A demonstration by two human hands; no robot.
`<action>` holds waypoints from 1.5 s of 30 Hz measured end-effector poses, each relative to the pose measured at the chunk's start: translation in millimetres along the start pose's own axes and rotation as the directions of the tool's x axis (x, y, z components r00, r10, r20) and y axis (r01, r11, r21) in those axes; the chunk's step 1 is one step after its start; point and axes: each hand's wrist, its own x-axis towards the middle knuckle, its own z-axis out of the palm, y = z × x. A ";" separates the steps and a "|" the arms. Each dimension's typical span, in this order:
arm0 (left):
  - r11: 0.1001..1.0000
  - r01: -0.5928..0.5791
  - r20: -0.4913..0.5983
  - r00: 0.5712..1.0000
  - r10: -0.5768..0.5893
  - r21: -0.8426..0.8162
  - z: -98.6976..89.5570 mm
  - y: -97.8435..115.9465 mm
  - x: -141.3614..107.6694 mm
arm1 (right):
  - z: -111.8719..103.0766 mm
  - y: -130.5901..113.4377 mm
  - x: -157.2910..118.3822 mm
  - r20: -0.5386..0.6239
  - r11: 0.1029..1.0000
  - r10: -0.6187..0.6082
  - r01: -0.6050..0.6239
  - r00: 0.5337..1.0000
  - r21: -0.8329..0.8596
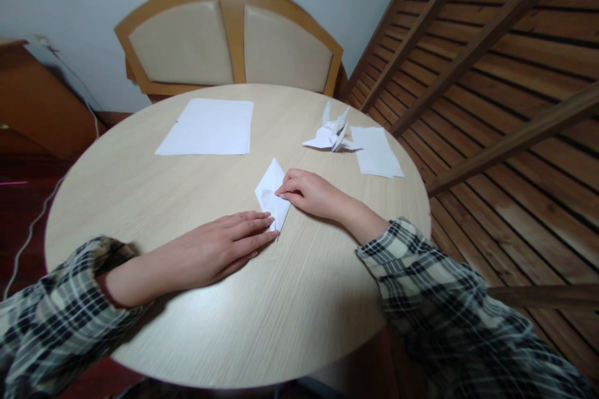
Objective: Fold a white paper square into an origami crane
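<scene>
got left hand (224,246) flat, fingers extended, tips on near end of one white kite-shaped folded paper (268,199); right hand (309,192) at its right edge, thumb and index together, can't tell if pinching. lies between both, touching each, long axis near-to-far, on one round pale wood-grain table (318,312). beyond: two white paper stacks (206,128), white folded-paper cranes (331,138) (count unclear), one beige-padded wooden chair (238,31).

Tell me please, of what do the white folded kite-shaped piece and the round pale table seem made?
The white folded kite-shaped piece: probably paper, matte; its edges look crisp and no shine shows. The round pale table: wood or wood-look laminate, lightly glossy; fine grain and a soft reflection show.
</scene>
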 end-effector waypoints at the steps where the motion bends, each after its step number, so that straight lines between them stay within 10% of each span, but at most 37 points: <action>1: 1.000 0.002 -0.007 1.000 -0.002 -0.004 -0.4 0.3 0.3 | -0.1 -0.2 0.0 0.000 1.000 -0.001 0.001 1.000 0.000; 45: 1.000 -0.012 -0.018 1.000 0.012 -0.007 -5.0 3.3 2.6 | -3.5 -2.2 -1.5 0.037 0.999 0.030 -0.031 0.999 0.019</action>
